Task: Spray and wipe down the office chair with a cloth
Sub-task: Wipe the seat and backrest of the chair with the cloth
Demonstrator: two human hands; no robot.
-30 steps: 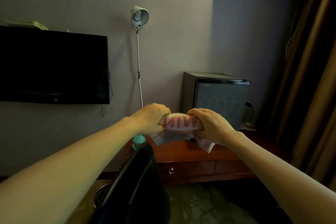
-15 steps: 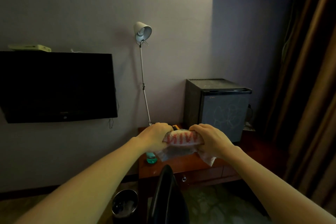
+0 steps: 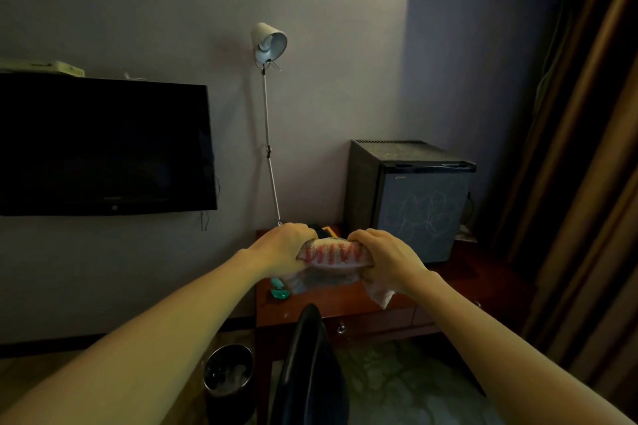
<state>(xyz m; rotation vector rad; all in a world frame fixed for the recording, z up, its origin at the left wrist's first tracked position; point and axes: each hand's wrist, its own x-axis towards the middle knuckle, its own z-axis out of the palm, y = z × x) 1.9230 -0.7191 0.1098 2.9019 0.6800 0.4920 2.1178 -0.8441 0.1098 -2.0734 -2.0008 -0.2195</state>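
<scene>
A white cloth with red lettering (image 3: 334,257) is stretched between both hands at arm's length above the desk. My left hand (image 3: 284,247) grips its left end and my right hand (image 3: 383,254) grips its right end; loose corners hang below. The black office chair back (image 3: 310,366) rises edge-on below the cloth, bottom centre. A teal spray bottle (image 3: 279,290) stands on the wooden desk (image 3: 345,304), mostly hidden behind my left wrist and the cloth.
A mini fridge (image 3: 411,197) sits on the desk's right part. A floor lamp (image 3: 269,45) stands against the wall, a dark TV (image 3: 103,145) hangs at left. A waste bin (image 3: 228,373) stands left of the chair. Curtains (image 3: 593,183) fill the right side.
The view has tilted and pulled back, so the chair back now looks narrower and lower, and the bin shows. Both hands still hold the cloth stretched the same way.
</scene>
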